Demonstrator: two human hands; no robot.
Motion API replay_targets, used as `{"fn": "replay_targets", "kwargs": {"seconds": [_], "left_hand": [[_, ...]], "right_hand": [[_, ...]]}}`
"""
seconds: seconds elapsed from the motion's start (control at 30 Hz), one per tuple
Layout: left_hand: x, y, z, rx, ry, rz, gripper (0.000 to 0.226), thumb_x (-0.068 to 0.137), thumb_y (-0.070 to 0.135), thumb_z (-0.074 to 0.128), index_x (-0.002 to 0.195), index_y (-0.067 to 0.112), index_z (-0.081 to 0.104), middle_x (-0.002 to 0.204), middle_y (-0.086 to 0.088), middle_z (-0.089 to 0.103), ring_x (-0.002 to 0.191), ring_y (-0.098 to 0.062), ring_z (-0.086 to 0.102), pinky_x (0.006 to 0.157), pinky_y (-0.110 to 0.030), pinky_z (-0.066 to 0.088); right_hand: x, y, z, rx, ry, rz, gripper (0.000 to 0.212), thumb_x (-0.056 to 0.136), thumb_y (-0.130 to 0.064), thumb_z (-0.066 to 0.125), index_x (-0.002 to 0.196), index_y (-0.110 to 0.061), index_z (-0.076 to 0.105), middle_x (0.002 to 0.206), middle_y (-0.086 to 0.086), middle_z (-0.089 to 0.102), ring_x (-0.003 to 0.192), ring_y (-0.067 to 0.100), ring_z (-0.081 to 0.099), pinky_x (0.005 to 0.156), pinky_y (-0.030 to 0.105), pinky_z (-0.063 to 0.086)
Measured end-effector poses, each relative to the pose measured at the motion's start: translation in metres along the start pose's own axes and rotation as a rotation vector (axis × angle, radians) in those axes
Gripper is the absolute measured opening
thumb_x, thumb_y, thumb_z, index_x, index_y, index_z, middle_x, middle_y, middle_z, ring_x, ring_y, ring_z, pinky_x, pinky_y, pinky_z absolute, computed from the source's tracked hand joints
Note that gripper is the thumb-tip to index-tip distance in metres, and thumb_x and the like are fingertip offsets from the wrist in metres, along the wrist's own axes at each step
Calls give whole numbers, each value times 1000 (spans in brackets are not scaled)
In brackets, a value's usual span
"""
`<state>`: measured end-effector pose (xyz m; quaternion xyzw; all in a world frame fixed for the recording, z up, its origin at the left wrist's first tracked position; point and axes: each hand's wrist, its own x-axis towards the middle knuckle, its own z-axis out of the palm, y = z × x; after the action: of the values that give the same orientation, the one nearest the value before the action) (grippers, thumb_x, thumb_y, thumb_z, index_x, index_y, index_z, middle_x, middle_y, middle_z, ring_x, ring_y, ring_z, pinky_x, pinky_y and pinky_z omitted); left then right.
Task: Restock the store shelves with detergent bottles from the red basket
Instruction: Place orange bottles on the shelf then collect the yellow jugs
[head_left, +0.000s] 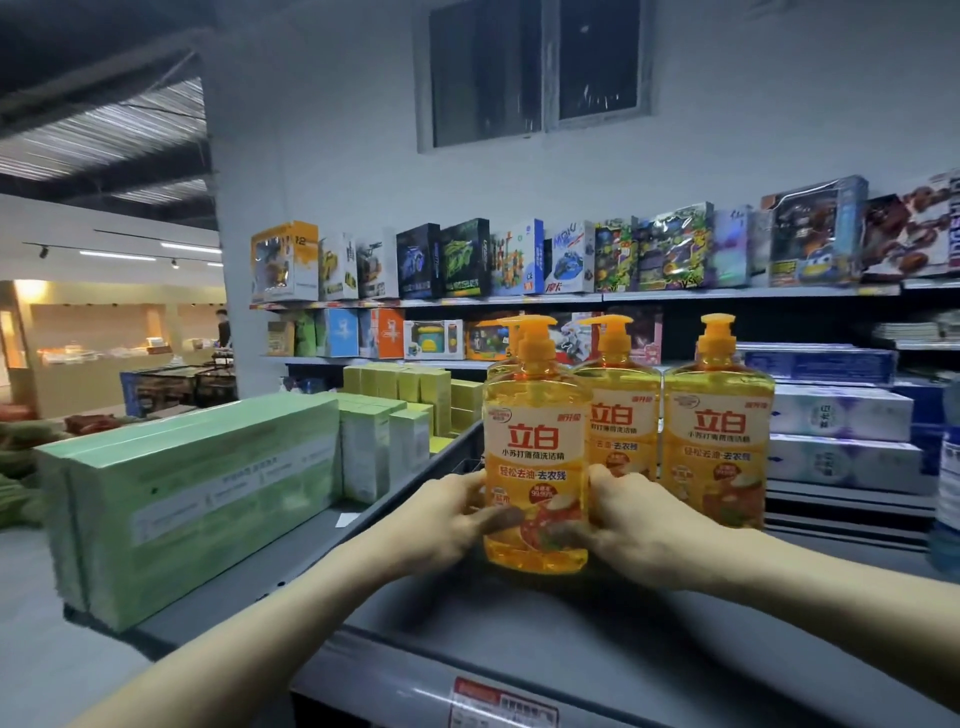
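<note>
A yellow pump bottle of detergent (535, 441) stands upright on the grey shelf (519, 639) in front of me. My left hand (441, 519) grips its lower left side, thumb across the label. My right hand (639, 525) grips its lower right side. Behind it stand more of the same bottles: one (623, 415) just right of it, another (719, 431) further right, and a pump top (511, 332) peeks out behind the front bottle. The red basket is out of view.
Long green boxes (197, 499) and smaller green cartons (384, 441) fill the shelf to the left. White and blue packs (836, 431) stack on the right. Toy boxes (519, 260) line the far wall shelves. A price tag (498, 701) sits on the shelf's front edge.
</note>
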<state>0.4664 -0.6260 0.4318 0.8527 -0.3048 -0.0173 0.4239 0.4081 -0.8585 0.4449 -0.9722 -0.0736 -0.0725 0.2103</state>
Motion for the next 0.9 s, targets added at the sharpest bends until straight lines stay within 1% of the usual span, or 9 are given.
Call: {"fn": "replay_targets", "kwargs": {"seconds": [0.1, 0.2, 0.3, 0.5, 0.63, 0.7, 0.77, 0.87, 0.9], "left_hand": [[6, -10, -3, -51, 5, -31, 44, 91, 51, 67, 130, 32, 67, 122, 13, 77, 114, -7, 73, 111, -41, 54], [15, -18, -8, -21, 27, -74, 36, 101, 38, 65, 135, 26, 66, 122, 11, 77, 115, -9, 72, 112, -43, 53], [25, -25, -12, 10, 23, -89, 33, 105, 34, 62, 136, 23, 67, 123, 10, 77, 117, -12, 72, 113, -43, 52], [30, -18, -14, 71, 10, -108, 33, 107, 32, 60, 136, 20, 67, 123, 5, 77, 116, -14, 71, 112, -39, 52], [27, -16, -11, 83, 18, -101, 32, 108, 30, 58, 137, 19, 65, 128, 2, 74, 120, -18, 69, 112, -35, 50], [26, -15, -9, 127, 25, -89, 33, 109, 29, 56, 139, 19, 64, 130, 1, 73, 120, -18, 67, 107, -29, 50], [27, -16, -8, 177, 43, -97, 33, 109, 33, 55, 136, 18, 66, 128, 0, 74, 113, -17, 68, 100, -27, 52], [30, -21, -8, 238, 72, -129, 29, 107, 40, 58, 120, 19, 73, 109, 4, 78, 93, -10, 71, 82, -25, 57], [30, -23, -8, 262, 88, -139, 29, 106, 43, 59, 114, 20, 75, 103, 5, 78, 89, -10, 72, 81, -28, 59]], "right_hand": [[13, -9, 4, -40, 15, 31, 56, 98, -56, 66, 142, -26, 46, 135, -4, 65, 120, 22, 66, 106, 42, 57], [24, -14, 10, -28, 25, 44, 60, 101, -52, 65, 147, -21, 43, 139, 1, 64, 124, 25, 65, 108, 42, 55], [30, -18, 11, 26, 35, 43, 63, 101, -47, 67, 150, -16, 43, 144, 4, 62, 131, 27, 62, 112, 39, 51], [41, -14, 15, -9, 32, 112, 57, 104, -38, 64, 148, -11, 41, 141, 10, 62, 126, 32, 63, 108, 42, 55], [40, -18, 15, -5, 32, 155, 59, 103, -37, 66, 151, -13, 40, 144, 7, 60, 130, 31, 61, 111, 43, 53], [37, -20, 18, -12, 52, 183, 60, 103, -40, 66, 151, -15, 40, 146, 6, 60, 131, 30, 61, 111, 44, 53], [35, -23, 21, -32, 72, 215, 60, 104, -43, 64, 152, -16, 39, 146, 7, 59, 130, 32, 61, 110, 45, 54], [31, -29, 26, -108, 76, 265, 55, 106, -47, 57, 150, -19, 39, 143, 8, 59, 126, 34, 62, 107, 49, 55], [28, -33, 26, -150, 81, 285, 53, 106, -48, 55, 148, -19, 40, 141, 8, 59, 124, 34, 63, 105, 49, 56]]}}
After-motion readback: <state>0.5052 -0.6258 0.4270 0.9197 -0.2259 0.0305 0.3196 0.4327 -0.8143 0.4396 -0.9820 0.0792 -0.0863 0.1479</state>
